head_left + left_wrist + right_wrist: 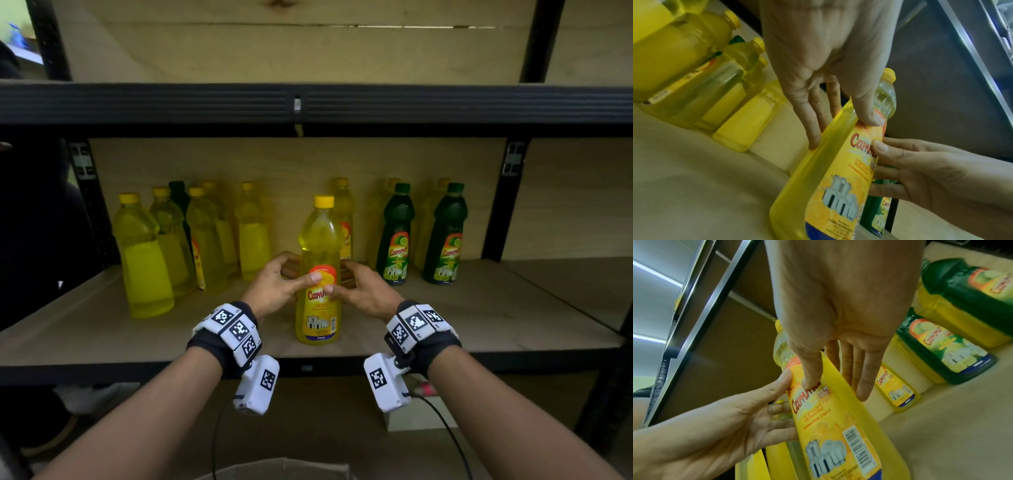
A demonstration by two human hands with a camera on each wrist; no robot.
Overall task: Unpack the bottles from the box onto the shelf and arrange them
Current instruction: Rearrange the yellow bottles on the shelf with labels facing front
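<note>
A: Yellow bottle (318, 274) upright near the shelf (479, 318) front edge, left hand (274, 286) and right hand (364, 293) both pinching its label.
B: Slide it back square, label forward, then release.

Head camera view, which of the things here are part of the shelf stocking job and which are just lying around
Part of the job:
yellow bottle, held upright between left hand and right hand
yellow bottles at left
green bottles
shelf
box

Lying about:
white cloth under the shelf
</note>
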